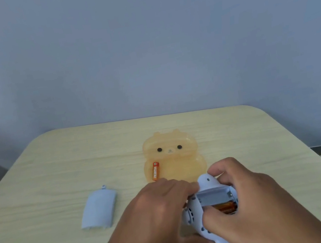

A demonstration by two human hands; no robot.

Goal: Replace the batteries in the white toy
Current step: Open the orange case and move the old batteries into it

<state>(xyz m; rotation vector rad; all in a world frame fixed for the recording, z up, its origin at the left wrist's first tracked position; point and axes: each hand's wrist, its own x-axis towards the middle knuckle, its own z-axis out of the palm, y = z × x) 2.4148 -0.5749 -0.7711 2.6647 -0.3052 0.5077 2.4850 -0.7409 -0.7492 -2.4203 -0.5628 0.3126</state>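
Brace white toy (207,181) in gripping left hand (156,214); right hand (247,196) curled round toy, thumb seemingly on battery (227,207): press flat. Then fetch spare battery (156,171) beyond toy.

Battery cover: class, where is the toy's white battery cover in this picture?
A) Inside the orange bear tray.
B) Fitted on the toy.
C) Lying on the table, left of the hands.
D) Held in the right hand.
C: the battery cover lies flat on the table, beside the left hand, and the white toy has its compartment open.
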